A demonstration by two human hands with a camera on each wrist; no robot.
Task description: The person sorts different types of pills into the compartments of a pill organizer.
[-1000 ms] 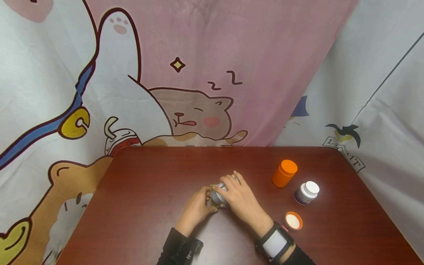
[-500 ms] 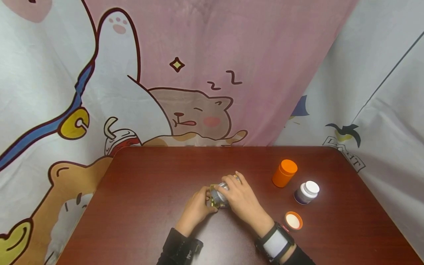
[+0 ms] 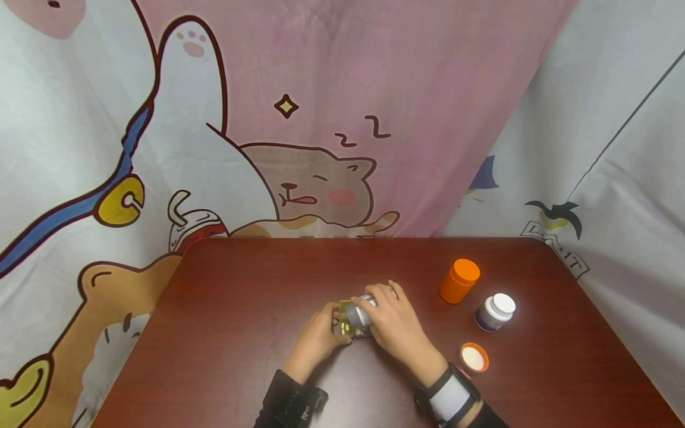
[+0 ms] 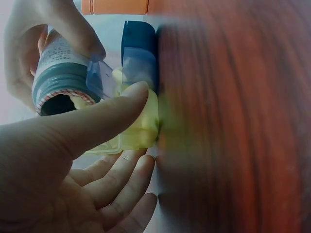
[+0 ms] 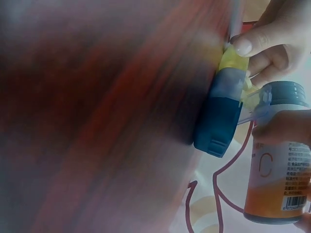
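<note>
My left hand (image 3: 316, 340) holds a small pill organizer, its thumb on the yellow compartment (image 4: 141, 121) and its fingers behind, relaxed. Beyond the yellow section come a translucent bluish one and a dark teal one (image 5: 218, 121). The yellow lid stands open, and pale pills (image 3: 345, 327) show inside. With its fingers curled round it, my right hand (image 3: 398, 324) grips a pill bottle (image 5: 265, 184) with a white-and-orange label. The bottle is tilted, uncapped, its grey threaded neck (image 4: 68, 80) over the organizer; pale pills sit just inside its mouth. My right fingers partly hide the label.
On the brown table (image 3: 257, 279), to the right, stand an orange jar (image 3: 459, 282) and a white-capped bottle (image 3: 495, 312). An orange cap (image 3: 474, 358) with a white liner lies upturned near my right wrist. A printed cloth (image 3: 428, 89) hangs behind the table.
My right hand and the pill bottle have shifted slightly to the right, uncovering more of the yellow compartment and the pills in it. The left hand stays in place on the organizer.
</note>
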